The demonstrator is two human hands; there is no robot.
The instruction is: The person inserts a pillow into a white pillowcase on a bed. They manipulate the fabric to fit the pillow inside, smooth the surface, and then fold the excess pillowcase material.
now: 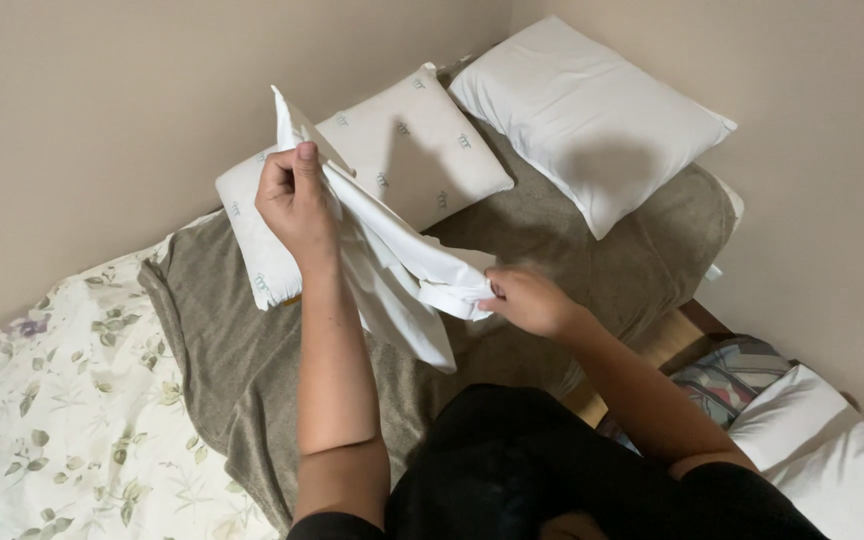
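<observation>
Above a bed [252, 370] spread with a grey-brown blanket [552, 240], the left hand [295, 203], fist closed, lifts one end of a white pillowcase [392, 270]; the right hand [530, 300] pinches its lower edge, short of two pillows [592, 110] at the head end.

Beige walls [102, 90] meet in corner; bed [592, 260] under brown blanket; floral duvet [72, 420] at left.

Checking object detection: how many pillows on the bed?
2. A patterned pillow lies against the back wall behind the left hand; a plain white pillow sits in the corner. The white fabric may hide more.
</observation>
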